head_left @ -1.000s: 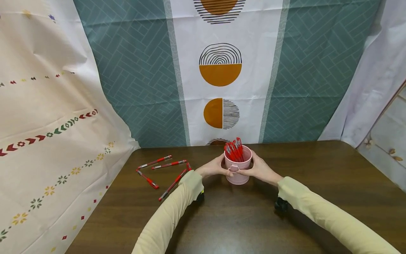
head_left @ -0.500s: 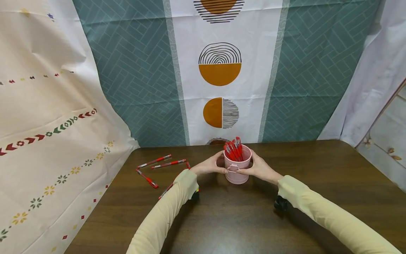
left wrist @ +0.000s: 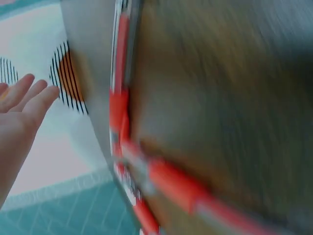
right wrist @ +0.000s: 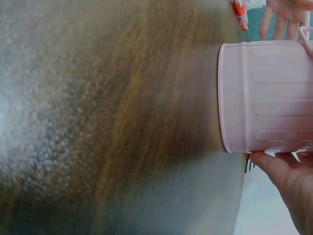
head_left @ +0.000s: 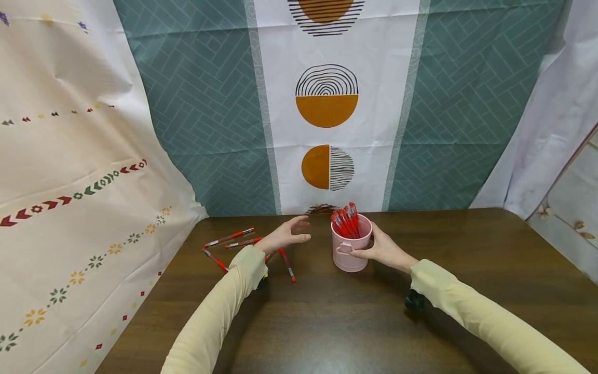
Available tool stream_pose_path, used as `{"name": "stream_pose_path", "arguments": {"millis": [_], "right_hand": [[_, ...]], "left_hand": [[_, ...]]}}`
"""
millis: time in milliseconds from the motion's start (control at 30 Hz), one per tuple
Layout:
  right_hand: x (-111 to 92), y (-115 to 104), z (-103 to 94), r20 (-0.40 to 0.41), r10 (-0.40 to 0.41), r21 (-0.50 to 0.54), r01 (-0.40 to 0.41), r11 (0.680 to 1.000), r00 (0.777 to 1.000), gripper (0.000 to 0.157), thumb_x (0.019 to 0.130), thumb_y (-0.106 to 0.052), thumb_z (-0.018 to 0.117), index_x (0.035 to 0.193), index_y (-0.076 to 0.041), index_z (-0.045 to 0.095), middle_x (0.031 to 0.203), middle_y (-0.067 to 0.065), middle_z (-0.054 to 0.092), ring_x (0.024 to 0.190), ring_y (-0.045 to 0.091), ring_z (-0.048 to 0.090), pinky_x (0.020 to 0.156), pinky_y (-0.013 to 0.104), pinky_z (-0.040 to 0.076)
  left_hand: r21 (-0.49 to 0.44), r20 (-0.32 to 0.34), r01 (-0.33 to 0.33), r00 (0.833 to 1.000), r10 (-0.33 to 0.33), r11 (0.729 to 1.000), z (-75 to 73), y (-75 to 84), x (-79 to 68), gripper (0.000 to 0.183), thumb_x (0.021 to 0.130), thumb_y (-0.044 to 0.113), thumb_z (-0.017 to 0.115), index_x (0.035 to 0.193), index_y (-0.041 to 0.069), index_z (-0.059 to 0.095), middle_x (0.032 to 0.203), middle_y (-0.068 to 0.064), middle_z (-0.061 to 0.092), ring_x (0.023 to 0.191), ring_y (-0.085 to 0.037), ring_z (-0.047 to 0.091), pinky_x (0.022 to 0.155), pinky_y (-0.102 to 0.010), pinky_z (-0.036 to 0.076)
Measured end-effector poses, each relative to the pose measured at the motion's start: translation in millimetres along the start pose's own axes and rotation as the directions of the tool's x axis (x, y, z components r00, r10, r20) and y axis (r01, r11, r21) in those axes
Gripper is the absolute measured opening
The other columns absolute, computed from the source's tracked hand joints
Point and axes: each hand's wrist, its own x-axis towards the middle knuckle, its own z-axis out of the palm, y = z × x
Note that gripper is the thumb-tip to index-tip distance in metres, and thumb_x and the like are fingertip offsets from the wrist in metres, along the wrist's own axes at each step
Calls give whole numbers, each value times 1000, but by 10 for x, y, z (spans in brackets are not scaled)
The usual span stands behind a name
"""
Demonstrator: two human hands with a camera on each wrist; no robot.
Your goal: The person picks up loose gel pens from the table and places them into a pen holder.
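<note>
A small pink bucket (head_left: 349,261) stands upright on the table, with several red pens (head_left: 344,222) leaning inside toward its left. My right hand (head_left: 386,251) grips the bucket's right side, thumb across the front near the little handle. In the right wrist view, the fingers (right wrist: 281,169) lie along the bucket wall (right wrist: 274,98). To the left of the bucket, my left hand (head_left: 284,235) is apart from it, holding nothing, fingers loosely bent. It hovers over loose red pens, and my forearm covers part of them. Blurred pens (left wrist: 176,183) lie below it in the left wrist view.
Several red pens lie scattered at the table's left, among them one near the back (head_left: 229,238) and another angled toward the front (head_left: 287,266). The brown wooden table (head_left: 345,322) ends at a patterned cloth backdrop (head_left: 327,182). A cream cloth (head_left: 140,234) hangs along the left edge.
My left hand has let go of the bucket and moved left over the loose pens, uncovering one pen. The right hand keeps its grip, and the bucket has stayed in place.
</note>
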Motion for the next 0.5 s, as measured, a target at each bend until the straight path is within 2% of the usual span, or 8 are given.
{"name": "stream_pose_path", "arguments": {"millis": [133, 267, 367, 500], "right_hand": [[61, 169, 2, -5, -3, -16, 3, 1000, 1000, 94, 70, -25, 78, 140, -6, 20, 134, 17, 35, 121, 34, 33, 90, 56, 31], [101, 285, 4, -20, -18, -29, 17, 999, 1000, 95, 68, -29, 79, 140, -11, 21, 134, 12, 36, 121, 30, 34, 92, 54, 31], [103, 298, 8, -24, -26, -28, 26, 999, 999, 94, 68, -31, 79, 140, -12, 22, 135, 10, 36, 121, 28, 34, 93, 52, 30], [65, 233, 7, -15, -19, -17, 19, 1000, 1000, 95, 69, -28, 79, 141, -10, 20, 135, 13, 35, 121, 30, 33, 91, 53, 32]], "left_hand": [[75, -55, 11, 998, -7, 997, -168, -13, -112, 66, 87, 33, 60, 141, 12, 27, 137, -14, 35, 123, -29, 34, 94, -44, 33], [215, -112, 5, 994, 19, 977, -326, -62, -190, 69, 87, 39, 59, 140, 8, 29, 138, -13, 35, 123, -28, 34, 95, -43, 32], [356, -151, 23, 988, 34, 934, -416, -128, -245, 69, 87, 44, 56, 138, 3, 32, 136, -15, 37, 122, -30, 35, 95, -44, 31], [510, -181, 86, 983, 9, 856, -482, -230, -315, 68, 88, 46, 52, 136, 1, 35, 135, -17, 37, 121, -32, 35, 95, -45, 30]]}}
